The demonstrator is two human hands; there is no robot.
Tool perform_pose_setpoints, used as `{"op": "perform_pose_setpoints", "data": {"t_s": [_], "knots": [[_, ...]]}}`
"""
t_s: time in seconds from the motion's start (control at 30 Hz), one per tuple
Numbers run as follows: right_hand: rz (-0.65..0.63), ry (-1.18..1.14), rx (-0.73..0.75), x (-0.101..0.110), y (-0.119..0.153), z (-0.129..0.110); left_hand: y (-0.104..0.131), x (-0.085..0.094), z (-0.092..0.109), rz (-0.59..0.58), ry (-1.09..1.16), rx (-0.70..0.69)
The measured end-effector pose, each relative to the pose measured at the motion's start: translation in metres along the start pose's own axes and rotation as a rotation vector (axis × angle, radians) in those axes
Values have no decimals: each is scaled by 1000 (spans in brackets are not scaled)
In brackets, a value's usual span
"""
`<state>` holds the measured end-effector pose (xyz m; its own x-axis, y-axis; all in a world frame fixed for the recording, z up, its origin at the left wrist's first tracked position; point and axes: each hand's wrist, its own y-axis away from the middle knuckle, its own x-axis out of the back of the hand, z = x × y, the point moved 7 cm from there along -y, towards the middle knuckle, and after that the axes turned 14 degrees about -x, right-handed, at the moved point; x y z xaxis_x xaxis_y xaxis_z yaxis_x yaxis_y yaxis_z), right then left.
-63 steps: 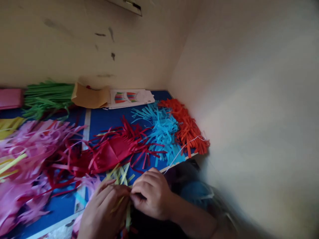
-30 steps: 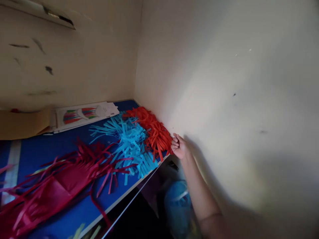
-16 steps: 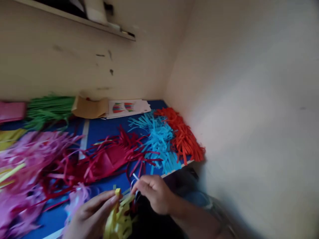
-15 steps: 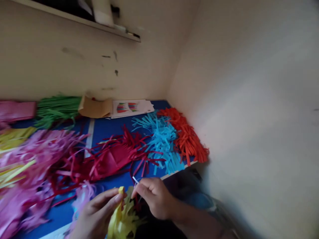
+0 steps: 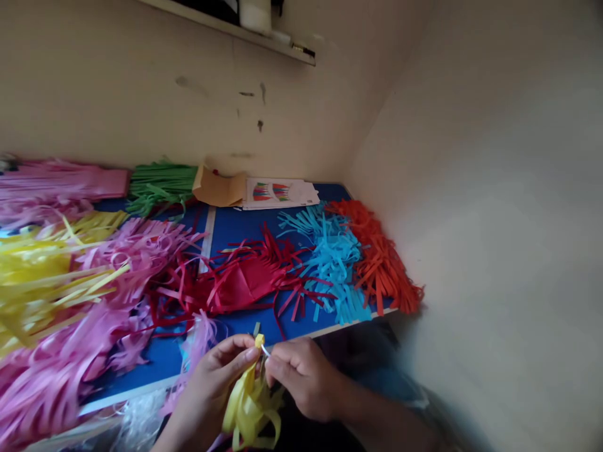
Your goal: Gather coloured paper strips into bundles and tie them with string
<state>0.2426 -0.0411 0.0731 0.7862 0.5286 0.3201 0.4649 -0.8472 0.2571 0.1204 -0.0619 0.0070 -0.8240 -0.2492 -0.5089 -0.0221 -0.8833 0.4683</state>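
Observation:
My left hand [image 5: 219, 370] pinches the top of a yellow fringed tassel [image 5: 249, 408], whose strips hang below the fingers in front of the table edge. The tassel's rolled top pokes out between thumb and forefinger. Close beside it, my right hand [image 5: 308, 380] is closed on a thin white strip [image 5: 264, 349]; its far end is at the rolled top. Whether the strip is string or something stiffer I cannot tell. Just beyond both hands lies a crimson fringed bundle [image 5: 249, 280] on the blue table [image 5: 235, 221].
Blue fringe [image 5: 336, 251] and orange fringe [image 5: 389, 267] lie at the table's right end. Pink [image 5: 56, 351], yellow [image 5: 38, 270] and green [image 5: 160, 179] fringes cover the left. A brown envelope [image 5: 219, 188] and printed sheets [image 5: 282, 194] sit by the wall, under a shelf [image 5: 226, 28].
The view has swung left, bringing more pink and yellow fringe into sight. My hands have come together, and the white strip has moved from apart to the tassel's top.

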Motion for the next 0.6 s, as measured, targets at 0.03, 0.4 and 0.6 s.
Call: {"op": "perform_pose_setpoints", "data": {"t_s": [0.03,0.4,0.6], "knots": [[-2,-12,-16,0,-1,2,-1,0,-2,-9,-2,12],[82,372,-75,-4,-5,-4,9,-2,40,-57,-745,-713],[284,42,91,21,-10,3,23,-15,45,-81,-1163,-1073]]}}
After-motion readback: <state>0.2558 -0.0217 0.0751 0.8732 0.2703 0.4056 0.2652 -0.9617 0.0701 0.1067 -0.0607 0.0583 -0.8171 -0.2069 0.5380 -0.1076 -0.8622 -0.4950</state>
